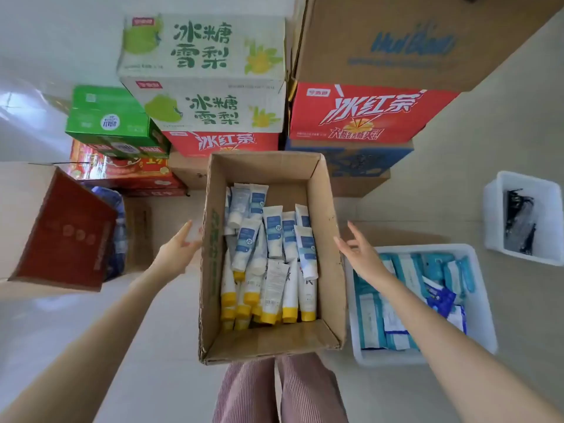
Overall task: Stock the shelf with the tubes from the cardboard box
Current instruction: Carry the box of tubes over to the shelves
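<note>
Pale floor [146, 346]: left hand [178, 250], right hand [361, 254] beside cardboard box [210, 270] of tubes [274, 236], fingers [355, 232] wide (empty).

The cardboard box [211, 270] sat on the floor [503, 132] just ahead of my legs [274, 392]. The tubes [274, 254] lay heaped inside it, crowding its near end and leaving its far end bare. My left hand [180, 248] was just beside the box's left wall and my right hand [360, 251] just beside its right wall, neither of them inside. Right of the box, close against it, stood a bin [387, 358] with packets [372, 319] in it. Farther right and a little behind was a smaller tub [546, 209]. Behind the box rose stacked cartons [207, 117]. Left of the box, well apart, stood a tilted open carton [61, 233].
</note>
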Motion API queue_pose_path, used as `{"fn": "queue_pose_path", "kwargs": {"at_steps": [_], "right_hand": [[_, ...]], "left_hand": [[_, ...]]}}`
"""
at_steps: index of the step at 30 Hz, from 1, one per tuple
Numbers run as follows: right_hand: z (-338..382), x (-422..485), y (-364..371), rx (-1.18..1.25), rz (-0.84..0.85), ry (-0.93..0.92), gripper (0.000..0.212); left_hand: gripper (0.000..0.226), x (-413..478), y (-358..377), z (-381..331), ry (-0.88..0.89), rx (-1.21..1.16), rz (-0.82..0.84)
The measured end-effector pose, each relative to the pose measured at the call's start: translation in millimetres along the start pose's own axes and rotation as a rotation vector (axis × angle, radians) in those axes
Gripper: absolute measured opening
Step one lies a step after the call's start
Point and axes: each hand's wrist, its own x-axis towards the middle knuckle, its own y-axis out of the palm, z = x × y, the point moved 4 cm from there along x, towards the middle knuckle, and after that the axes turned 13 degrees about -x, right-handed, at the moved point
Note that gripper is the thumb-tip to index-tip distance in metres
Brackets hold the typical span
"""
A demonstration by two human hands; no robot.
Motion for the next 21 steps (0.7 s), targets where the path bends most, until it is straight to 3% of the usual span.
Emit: {"fn": "queue_pose_path", "kwargs": {"at_steps": [5,13,21], "right_hand": [[-1,19,15,0.096,-0.053,-0.009,0.064],[-24,40,33,0.138,-0.055,0.048,0.071],[-18,43,37,0.18,-0.184,0.001,0.042]], "left_hand": [[0.058,20,14,8,0.019,-0.157,0.04],[0.055,36,16,23,0.137,0.042,-0.037],[0.035,46,21,23,0.214,0.148,-0.06]]}}
